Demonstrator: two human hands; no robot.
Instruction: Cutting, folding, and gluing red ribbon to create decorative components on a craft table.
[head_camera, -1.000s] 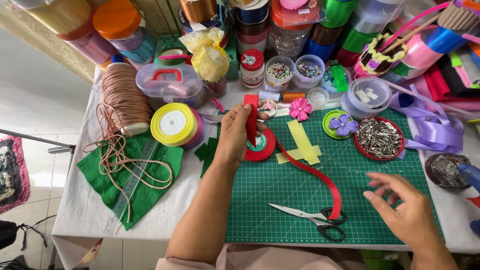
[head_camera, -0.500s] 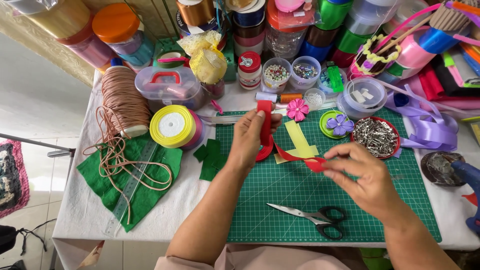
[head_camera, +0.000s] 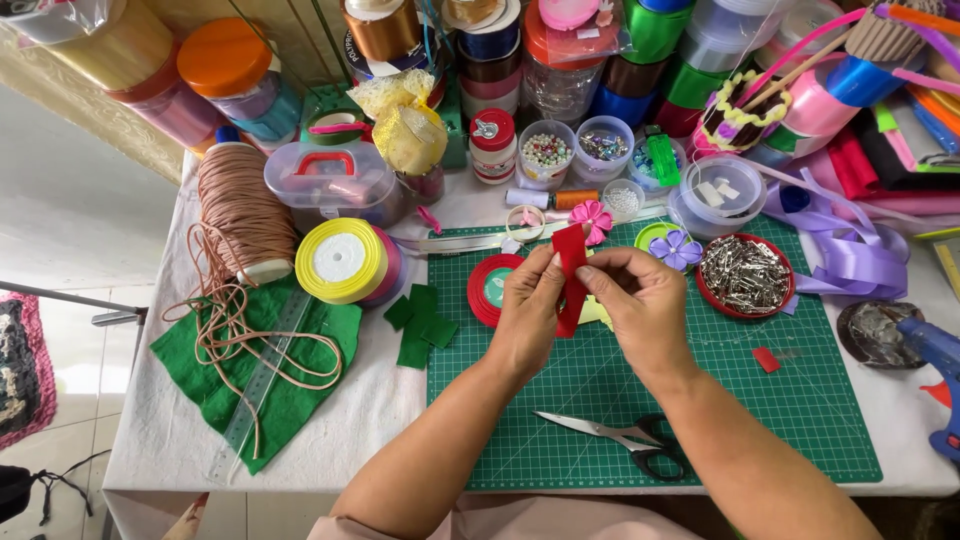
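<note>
Cutting mat (head_camera: 800, 420) on surface (head_camera: 400, 420). Ribbon strip (head_camera: 571, 262) held between both hands, above mat. Ribbon roll (head_camera: 487, 290) just left of left hand (head_camera: 528, 315). Scissors (head_camera: 620, 438) on mat, nearer than right hand (head_camera: 645, 305). Dish of clips (head_camera: 745, 275) right of hands. Cord spool (head_camera: 240, 215) far left.

I have one view only, from the camera on the person's head, tilted steeply down at the green cutting mat (head_camera: 620, 400) from the near edge. It faces 12 o'clock, toward the stacked ribbon rolls (head_camera: 490, 50). Both forearms enter from 6 o'clock, close under the lens.
</note>
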